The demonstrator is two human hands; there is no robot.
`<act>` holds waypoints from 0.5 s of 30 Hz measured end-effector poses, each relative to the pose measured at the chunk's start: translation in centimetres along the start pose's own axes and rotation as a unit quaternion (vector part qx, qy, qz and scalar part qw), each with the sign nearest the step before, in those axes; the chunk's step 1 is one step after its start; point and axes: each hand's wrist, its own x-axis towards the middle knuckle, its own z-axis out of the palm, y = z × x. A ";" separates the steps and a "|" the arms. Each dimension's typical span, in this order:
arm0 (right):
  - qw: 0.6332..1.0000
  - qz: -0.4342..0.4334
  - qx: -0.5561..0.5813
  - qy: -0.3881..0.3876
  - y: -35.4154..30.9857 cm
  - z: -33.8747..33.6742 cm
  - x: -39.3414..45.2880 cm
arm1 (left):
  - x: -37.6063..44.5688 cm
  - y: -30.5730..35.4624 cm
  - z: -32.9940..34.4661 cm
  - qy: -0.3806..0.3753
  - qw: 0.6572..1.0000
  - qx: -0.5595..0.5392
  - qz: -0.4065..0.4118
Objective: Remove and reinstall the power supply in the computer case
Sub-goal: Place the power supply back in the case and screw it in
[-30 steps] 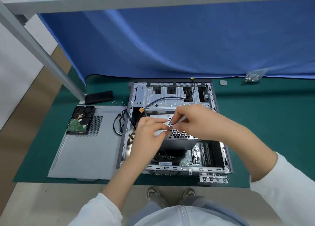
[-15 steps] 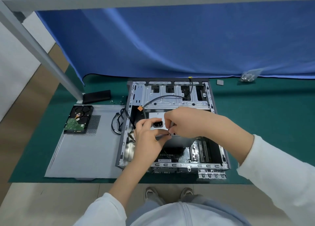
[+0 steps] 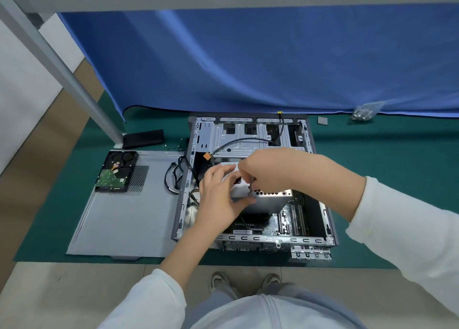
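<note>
The open computer case (image 3: pixel 330 231) lies flat on the green mat. Inside it the silver power supply (image 3: pixel 272 199), with a honeycomb grille, sits under both hands. My left hand (image 3: pixel 218 199) lies on its left part, fingers stretched and blurred, thumb along its near edge. My right hand (image 3: pixel 273 169) is above it and pinches a thin grey screwdriver (image 3: pixel 251 185), whose tip points down at the grille's left corner. Most of the supply's top face is hidden by my hands.
The removed side panel (image 3: pixel 119 219) lies left of the case with a hard drive (image 3: pixel 116 171) on it. Black cables (image 3: pixel 175 177) hang over the case's left wall. A black bar (image 3: pixel 144 138), loose screws (image 3: pixel 173 146), a grey pad (image 3: pixel 322 120) and a screw bag (image 3: pixel 366 111) lie at the back.
My left fingers have gone from pinching beside the right hand to stretched out. My right hand stays over the supply with the screwdriver, and the grille's right end now shows.
</note>
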 end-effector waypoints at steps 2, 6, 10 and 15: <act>0.999 -0.014 -0.028 0.022 0.0 -0.1 -0.1 | 1.1 -0.2 -0.4 -0.073 0.996 0.043 0.018; 0.994 -0.052 -0.082 0.057 0.0 0.3 -0.3 | 3.1 0.1 0.2 -0.174 0.979 0.096 0.041; 0.987 -0.066 -0.112 0.094 0.1 1.0 -0.4 | 3.4 0.0 0.9 -0.118 0.984 0.115 0.070; 0.985 -0.040 -0.118 0.117 0.4 1.5 -0.1 | 3.1 -0.2 1.2 -0.092 0.985 0.113 0.090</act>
